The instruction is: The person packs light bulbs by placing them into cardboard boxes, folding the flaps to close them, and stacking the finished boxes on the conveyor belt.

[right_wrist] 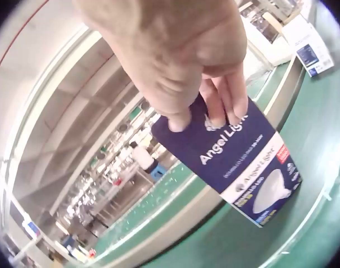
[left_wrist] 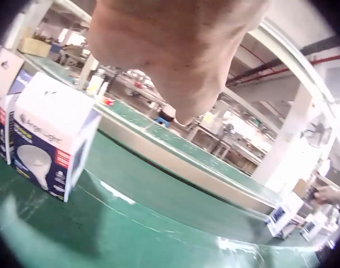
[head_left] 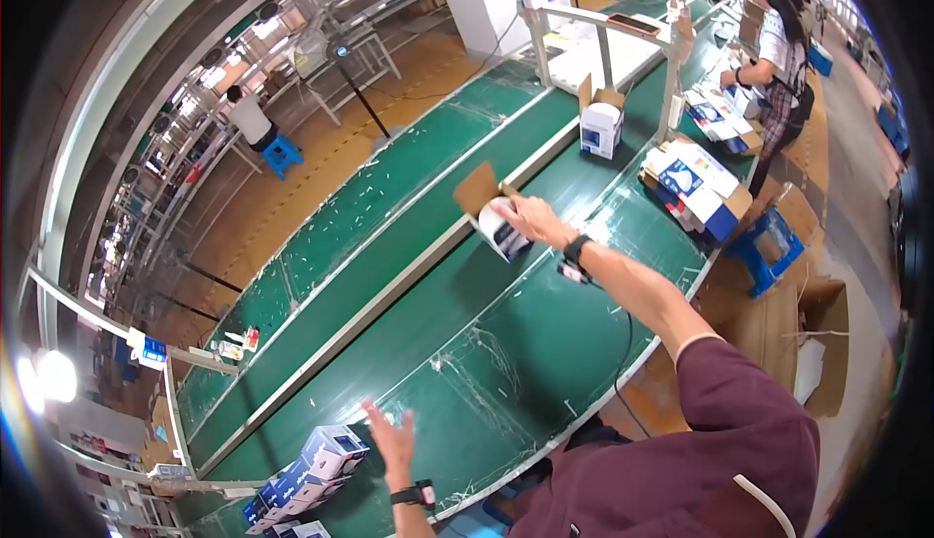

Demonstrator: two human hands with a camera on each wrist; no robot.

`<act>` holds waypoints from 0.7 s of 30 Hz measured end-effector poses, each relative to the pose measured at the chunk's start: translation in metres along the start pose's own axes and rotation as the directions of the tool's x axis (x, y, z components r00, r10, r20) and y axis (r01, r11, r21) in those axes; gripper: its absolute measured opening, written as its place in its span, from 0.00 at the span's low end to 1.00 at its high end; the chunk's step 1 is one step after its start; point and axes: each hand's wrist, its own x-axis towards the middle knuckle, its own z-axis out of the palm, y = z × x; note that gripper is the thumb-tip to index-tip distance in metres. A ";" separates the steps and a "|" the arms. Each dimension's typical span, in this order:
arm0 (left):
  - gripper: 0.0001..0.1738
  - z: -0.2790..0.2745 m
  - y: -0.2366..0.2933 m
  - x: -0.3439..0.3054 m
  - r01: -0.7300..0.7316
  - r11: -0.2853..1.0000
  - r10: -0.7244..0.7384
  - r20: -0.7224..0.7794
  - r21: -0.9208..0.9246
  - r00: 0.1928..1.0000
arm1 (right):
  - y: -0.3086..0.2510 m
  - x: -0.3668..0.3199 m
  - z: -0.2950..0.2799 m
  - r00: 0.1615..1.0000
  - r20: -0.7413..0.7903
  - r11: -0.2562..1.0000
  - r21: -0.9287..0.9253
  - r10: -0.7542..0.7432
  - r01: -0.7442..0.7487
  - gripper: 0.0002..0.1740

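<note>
My right hand [head_left: 540, 221] pinches the top of an open-flapped bulb box [head_left: 502, 236] on the green belt. In the right wrist view the right hand [right_wrist: 181, 67] has thumb and fingers on the dark blue "Angel Light" panel [right_wrist: 237, 156], and the box is tilted. My left hand [head_left: 391, 441] is raised with fingers spread above the belt, holding nothing, just right of a row of closed boxes [head_left: 316, 465]. The left wrist view shows the left hand [left_wrist: 175, 50] above and beside a closed white and blue box [left_wrist: 53, 134].
Another open box [head_left: 601, 127] stands farther up the belt [head_left: 389, 334]. Flattened cartons [head_left: 691, 183] lie at the right edge. A person [head_left: 773, 61] works at the upper right, near a blue stool [head_left: 769, 251]. A metal rail [head_left: 389, 290] runs along the belt.
</note>
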 end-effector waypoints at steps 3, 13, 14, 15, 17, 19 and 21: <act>0.66 0.030 0.093 0.002 -0.230 0.973 0.232 0.119 -0.033 0.965 | 0.013 -0.037 -0.003 0.982 -0.052 0.981 0.059 -0.180 0.183 0.19; 0.25 0.067 0.202 0.030 -0.963 0.262 0.854 0.451 0.061 0.261 | -0.026 -0.144 -0.015 0.686 0.308 0.751 0.225 -0.660 0.622 0.15; 0.16 0.062 0.208 0.019 -0.887 0.462 0.749 0.530 0.014 0.399 | -0.034 -0.150 -0.012 0.676 0.422 0.784 0.162 -0.604 0.599 0.15; 0.12 0.053 0.214 0.003 -0.765 0.644 0.607 0.614 -0.008 0.505 | -0.043 -0.157 -0.007 0.661 0.525 0.811 0.102 -0.535 0.576 0.16; 0.14 0.049 0.211 -0.005 -0.741 0.671 0.591 0.585 0.025 0.555 | -0.055 -0.172 0.015 0.511 0.164 0.521 0.024 -0.844 0.853 0.13; 0.16 0.052 0.204 -0.004 -0.695 0.719 0.558 0.573 0.028 0.600 | -0.096 -0.217 -0.004 0.728 0.064 0.709 0.296 -0.683 0.640 0.16; 0.18 0.060 0.191 -0.003 -0.634 0.773 0.502 0.592 0.019 0.630 | -0.109 -0.256 -0.019 0.775 0.377 0.855 0.335 -0.507 0.396 0.21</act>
